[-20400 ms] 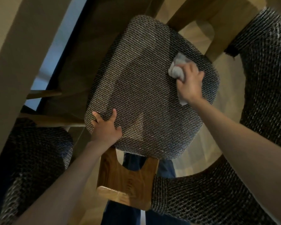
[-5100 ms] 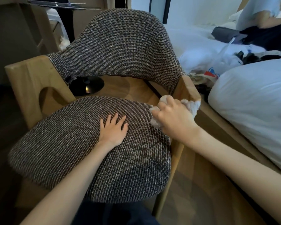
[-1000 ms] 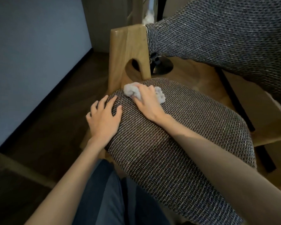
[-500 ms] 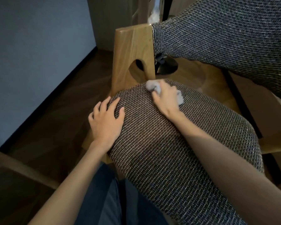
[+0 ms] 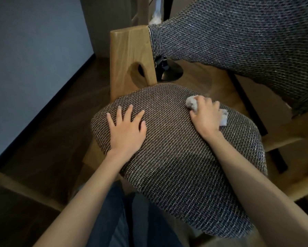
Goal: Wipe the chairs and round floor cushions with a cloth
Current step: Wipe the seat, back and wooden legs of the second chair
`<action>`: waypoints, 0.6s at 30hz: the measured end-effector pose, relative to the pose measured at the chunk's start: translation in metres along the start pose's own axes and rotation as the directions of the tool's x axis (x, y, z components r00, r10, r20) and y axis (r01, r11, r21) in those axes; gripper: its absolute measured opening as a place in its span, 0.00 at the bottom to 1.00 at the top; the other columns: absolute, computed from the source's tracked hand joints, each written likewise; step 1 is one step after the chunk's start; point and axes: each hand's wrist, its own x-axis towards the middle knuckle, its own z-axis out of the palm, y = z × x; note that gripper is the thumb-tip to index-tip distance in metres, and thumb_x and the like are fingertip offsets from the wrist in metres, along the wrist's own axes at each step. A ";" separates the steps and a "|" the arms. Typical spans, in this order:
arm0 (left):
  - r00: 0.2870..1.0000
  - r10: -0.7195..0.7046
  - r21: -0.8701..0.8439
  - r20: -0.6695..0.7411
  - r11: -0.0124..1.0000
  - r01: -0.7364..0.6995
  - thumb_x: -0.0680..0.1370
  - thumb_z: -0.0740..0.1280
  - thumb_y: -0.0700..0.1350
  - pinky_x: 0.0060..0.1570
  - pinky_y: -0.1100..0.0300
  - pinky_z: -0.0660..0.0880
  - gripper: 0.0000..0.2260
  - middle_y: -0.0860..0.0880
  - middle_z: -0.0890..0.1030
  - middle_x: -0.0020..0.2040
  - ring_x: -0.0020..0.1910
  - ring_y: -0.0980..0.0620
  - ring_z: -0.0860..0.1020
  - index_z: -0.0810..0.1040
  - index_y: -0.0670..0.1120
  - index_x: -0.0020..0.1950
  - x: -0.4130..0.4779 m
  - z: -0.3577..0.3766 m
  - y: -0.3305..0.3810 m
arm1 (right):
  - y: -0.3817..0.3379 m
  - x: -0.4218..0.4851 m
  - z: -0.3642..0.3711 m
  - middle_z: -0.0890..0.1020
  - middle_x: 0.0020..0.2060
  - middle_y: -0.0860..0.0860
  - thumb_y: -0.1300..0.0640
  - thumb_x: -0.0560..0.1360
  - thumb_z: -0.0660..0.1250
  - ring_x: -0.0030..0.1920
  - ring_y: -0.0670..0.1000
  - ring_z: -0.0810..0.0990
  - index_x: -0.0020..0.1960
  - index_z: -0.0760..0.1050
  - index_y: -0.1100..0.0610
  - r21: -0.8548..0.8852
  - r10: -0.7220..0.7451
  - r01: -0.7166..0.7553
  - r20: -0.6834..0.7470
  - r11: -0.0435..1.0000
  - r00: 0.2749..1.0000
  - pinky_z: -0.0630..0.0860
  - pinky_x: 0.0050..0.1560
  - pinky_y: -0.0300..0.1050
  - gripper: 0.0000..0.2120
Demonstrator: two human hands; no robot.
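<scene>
Chair (image 5: 176, 157): the head view shows its woven grey seat (image 5: 167, 184) filling the centre of frame, directly ahead of the person's legs. The matching backrest (image 5: 247, 41) is at upper right, and a wooden arm support (image 5: 130, 56) stands at the seat's far left corner. Left hand (image 5: 126, 129) lies flat on the left part of the seat, fingers straight and spread. Right hand (image 5: 205, 116) is near the seat's far edge, fingers curled round a crumpled pale cloth (image 5: 191, 104) held against the fabric. Cloth ends protrude on either side of the hand. Dark wood floor (image 5: 51, 122) and a grey wall (image 5: 34, 50) lie to the left.
</scene>
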 end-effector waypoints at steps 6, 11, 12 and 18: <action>0.997 0.012 0.007 -0.073 1.000 -0.012 0.81 0.48 0.56 0.73 0.41 0.42 0.22 0.49 0.58 0.78 0.77 0.43 0.52 0.62 0.56 0.75 0.000 0.005 0.000 | -0.008 -0.002 0.003 0.77 0.58 0.57 0.50 0.72 0.65 0.55 0.61 0.72 0.63 0.72 0.55 0.138 -0.032 0.039 -0.047 0.990 0.998 0.66 0.57 0.52 0.21; 0.997 0.000 -0.041 -0.082 0.999 -0.004 0.82 0.53 0.53 0.75 0.44 0.49 0.19 0.50 0.65 0.75 0.76 0.47 0.57 0.68 0.53 0.73 -0.002 0.000 0.004 | -0.031 -0.024 0.003 0.77 0.56 0.54 0.50 0.70 0.67 0.51 0.57 0.72 0.58 0.74 0.55 0.186 -0.147 0.149 -0.027 0.971 0.989 0.61 0.49 0.45 0.18; 0.998 -0.011 -0.026 -0.058 1.000 0.009 0.82 0.54 0.52 0.75 0.44 0.50 0.19 0.50 0.65 0.75 0.76 0.47 0.58 0.68 0.53 0.72 -0.002 -0.003 0.006 | -0.033 -0.026 0.001 0.77 0.56 0.54 0.50 0.70 0.68 0.52 0.57 0.72 0.58 0.74 0.54 0.192 -0.126 0.128 -0.019 0.973 0.992 0.60 0.48 0.44 0.18; 0.972 -0.084 0.034 0.217 0.996 0.079 0.83 0.54 0.49 0.74 0.44 0.53 0.19 0.49 0.62 0.76 0.75 0.45 0.58 0.63 0.52 0.75 0.009 -0.042 0.025 | -0.057 -0.015 -0.042 0.71 0.64 0.54 0.51 0.73 0.66 0.57 0.60 0.71 0.66 0.69 0.51 0.189 0.052 -0.147 0.432 0.971 0.900 0.71 0.55 0.55 0.22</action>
